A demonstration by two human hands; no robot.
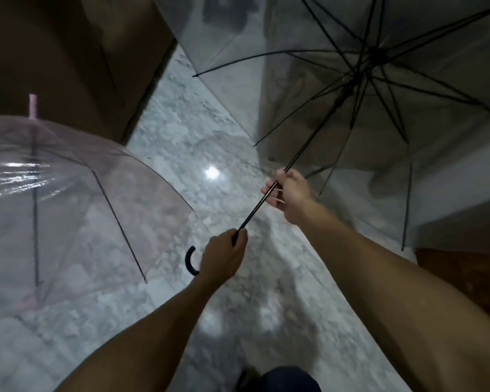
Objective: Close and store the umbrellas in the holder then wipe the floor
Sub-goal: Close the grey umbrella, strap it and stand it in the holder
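Umbrella (pixel 379 80) with black frame is open, canopy far right. Left hand (pixel 224 258) grips the crook handle (pixel 191 261); right hand (pixel 289 190) pinches the thin shaft (pixel 262 199). Probably light, but ribs look flimsy; slide the runner (pixel 341 99), don't force them. Pink umbrella (pixel 54 199) sits open, near left.

Glossy grey marble floor (pixel 198 142), open pink transparent umbrella (pixel 68 193) resting on it at left

We see a floor (pixel 181 142) of grey-veined marble, polished and glossy with bright reflections; the smoky umbrella (pixel 450 80) has a thin, see-through plastic canopy on matt black ribs and shaft; the pink umbrella (pixel 68 199) is clear, shiny, crinkled plastic; the door (pixel 68 52) looks like matt brown wood.
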